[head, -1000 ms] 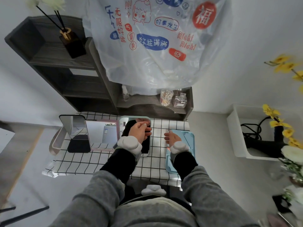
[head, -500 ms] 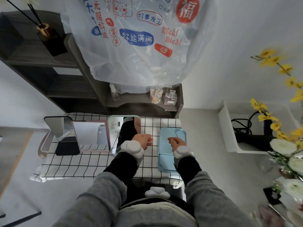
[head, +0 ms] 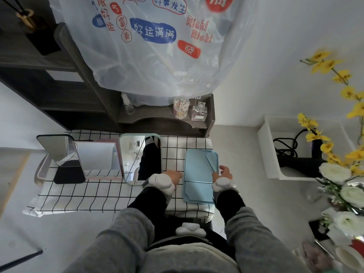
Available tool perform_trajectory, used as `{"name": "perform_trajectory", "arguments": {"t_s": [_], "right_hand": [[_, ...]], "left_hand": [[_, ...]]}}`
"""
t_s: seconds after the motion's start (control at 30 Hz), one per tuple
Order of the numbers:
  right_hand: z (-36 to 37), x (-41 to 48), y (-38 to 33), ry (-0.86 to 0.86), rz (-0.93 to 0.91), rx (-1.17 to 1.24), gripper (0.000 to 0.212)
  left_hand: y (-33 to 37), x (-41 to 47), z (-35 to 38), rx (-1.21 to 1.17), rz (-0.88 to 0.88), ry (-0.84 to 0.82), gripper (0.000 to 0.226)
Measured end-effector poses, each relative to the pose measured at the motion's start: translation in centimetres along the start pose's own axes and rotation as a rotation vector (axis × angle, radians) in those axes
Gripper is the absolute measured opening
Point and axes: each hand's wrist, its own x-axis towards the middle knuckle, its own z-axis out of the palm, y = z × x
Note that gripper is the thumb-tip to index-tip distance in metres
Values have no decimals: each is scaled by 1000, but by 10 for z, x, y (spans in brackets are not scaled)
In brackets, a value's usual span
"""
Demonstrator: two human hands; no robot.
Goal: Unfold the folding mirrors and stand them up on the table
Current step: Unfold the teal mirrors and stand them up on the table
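Observation:
A blue folding mirror (head: 199, 170) lies flat and folded on the checkered tablecloth (head: 94, 194), right of centre. My left hand (head: 174, 175) touches its left edge, fingers together. My right hand (head: 223, 172) sits on its right edge, fingers curled over the rim. Three mirrors stand unfolded in a row to the left: a mint-framed mirror (head: 137, 154) next to my left wrist, a pink-framed mirror (head: 98, 158), and a black mirror (head: 54, 148) on a black base at the far left.
A dark wooden shelf (head: 163, 123) runs along the table's back with cotton swabs (head: 180, 109) and a glass bottle (head: 199, 113). A printed plastic bag (head: 157, 46) hangs above. A white bin (head: 275, 154) with a black cable and yellow and white flowers (head: 334, 170) are at the right.
My left hand has let go of the mint mirror, which stays standing, and moved right to the blue mirror's left edge. My right hand stays on the blue mirror.

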Motion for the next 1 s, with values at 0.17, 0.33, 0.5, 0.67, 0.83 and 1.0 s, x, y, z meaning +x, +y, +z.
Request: {"name": "perform_trajectory", "arguments": {"t_s": [0.17, 0.33, 0.5, 0.67, 0.83, 1.0], "right_hand": [[0, 5, 3, -108, 81, 14, 60], [-5, 5, 1, -214, 130, -54, 64], [-3, 8, 6, -219, 121, -51, 62], [-3, 6, 9, -180, 108, -24, 57], [-2, 5, 12, -135, 72, 60, 46], [-5, 1, 10, -132, -69, 32, 32]], "left_hand": [[18, -22, -1, 100, 35, 24, 41], [23, -28, 0, 311, 111, 36, 45], [25, -31, 6, 427, 126, -2, 44], [23, -31, 7, 350, 87, 0, 42], [22, -34, 8, 542, 122, -35, 42], [12, -24, 8, 571, 155, 5, 43]]}}
